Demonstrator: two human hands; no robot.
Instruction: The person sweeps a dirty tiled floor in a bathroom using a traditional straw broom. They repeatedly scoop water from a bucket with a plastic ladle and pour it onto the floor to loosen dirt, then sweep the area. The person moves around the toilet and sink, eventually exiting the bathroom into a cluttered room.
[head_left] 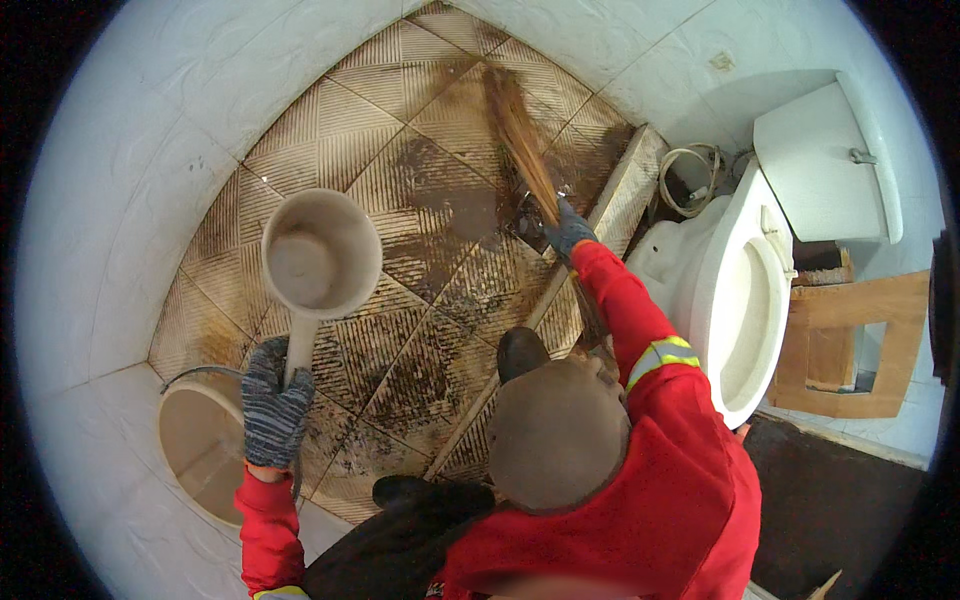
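Dipper and broom in two gloved hands over a stained tiled floor

The left hand, in a striped grey knit glove, has its fingers wrapped around the dipper's handle; the bowl hangs just beyond it on the far side, its round mouth facing up. The right hand, also in a grey glove, is closed around the near end of the broom, a bundle of brown bristles that fans out toward the far corner. I cannot tell whether every tip touches the floor. Just left of the left hand stands a beige bucket, its rim partly behind the glove. Dark grime fills the tile grooves between the two hands. Right of the broom runs a raised tiled ledge, then a white toilet, with a coiled pale hose on its far side. Farther right, a wooden panel with a cut-out leans near the wall
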